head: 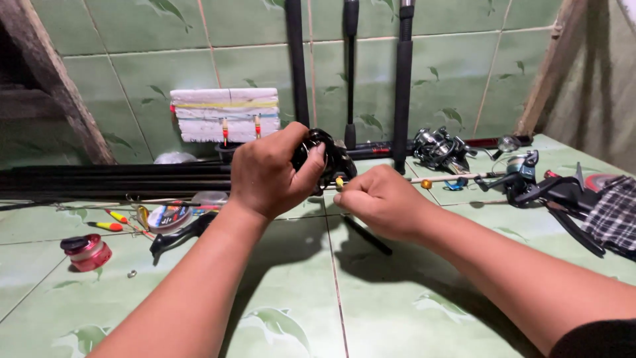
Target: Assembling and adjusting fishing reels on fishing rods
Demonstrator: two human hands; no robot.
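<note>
Hands meet above the green tiled floor (pixel 318 292); the left hand (pixel 268 174) wraps tight round a black fishing reel (pixel 326 158), and the right hand (pixel 377 199) pinches a thin rod (pixel 457 177) just beside it. That rod runs off to the right, long way sideways; more rods (pixel 402 79) stand against the far wall
</note>
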